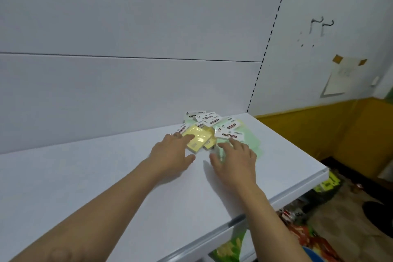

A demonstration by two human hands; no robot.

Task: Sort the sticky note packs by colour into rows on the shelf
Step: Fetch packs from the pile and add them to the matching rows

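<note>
- L hand (172,151): open, fingers straight and a little spread. Fingertips rest on near-left edge of yellow pack (196,137). Grips nothing.
- R hand (236,159): open, fingers splayed flat on green pack (253,141), thumb out to the left. No pinch visible.
- Yellow pack: flat on white shelf (95,176), glossy wrap, set skew to shelf front. White header end appears to point far-left, partly hidden by L fingers, so long axis runs approx far-left to near-right. Small barcode label near its near edge, unreadable.
- 2nd yellow pack (209,142): tucked under right edge of the first, mostly covered.
- Green pack: header card (229,135) at far end, pad end runs toward person under R hand. Long axis approx front-to-back.
- Writing: header card reads "STICKY NOTE", white caps on dark bar. Small print below too fine to read.
- Pile (204,118): more packs overlapping behind, green and pale yellow, headers at mixed angles. "STICKY NOTE" legible on several.
- Position: all packs at right end of shelf, close to back panel (127,83). Pile lies beyond both sets of fingertips; yellow pack sits between the two hands, just ahead of the thumbs.
- Bkgd: paper sheet (340,76) taped to wall at right.
</note>
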